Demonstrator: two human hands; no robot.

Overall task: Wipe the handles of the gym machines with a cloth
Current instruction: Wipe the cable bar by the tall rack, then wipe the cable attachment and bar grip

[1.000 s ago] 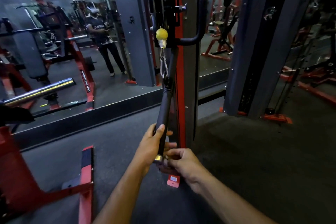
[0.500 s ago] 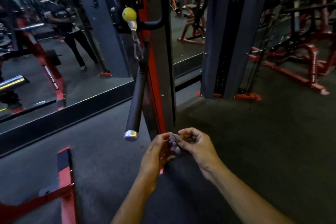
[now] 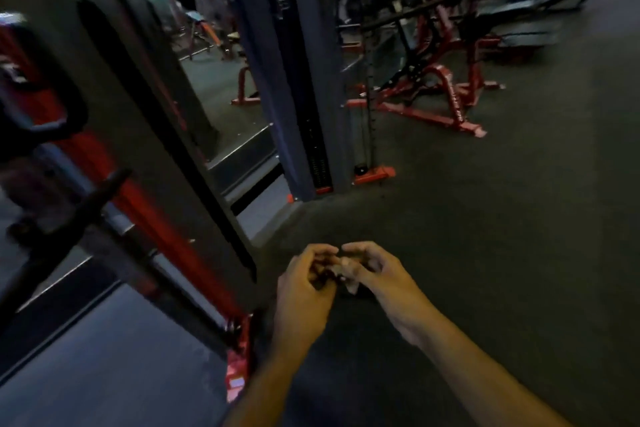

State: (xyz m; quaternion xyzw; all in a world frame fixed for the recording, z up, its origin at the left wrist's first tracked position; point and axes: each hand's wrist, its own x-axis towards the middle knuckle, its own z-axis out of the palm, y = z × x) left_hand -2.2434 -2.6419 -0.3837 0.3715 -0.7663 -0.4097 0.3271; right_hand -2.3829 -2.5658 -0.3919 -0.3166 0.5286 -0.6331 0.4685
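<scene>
- A small crumpled cloth (image 3: 346, 269) is being held between the left hand (image 3: 304, 288) and the right hand (image 3: 375, 276), low in front of the body and just to the right of the red and black machine frame (image 3: 166, 211).
- It is being pinched by the curled fingers of both hands, it seems; the exact grip is being blurred.
- No handle is being touched now; the dark curved bar (image 3: 45, 128) on the frame is being left well apart, up and to the left.
- If the cloth is being folded too loosely, it could be dropped on the floor (image 3: 485, 236).
- The picture is being smeared, so far machines right of the frame are hard to read.
</scene>
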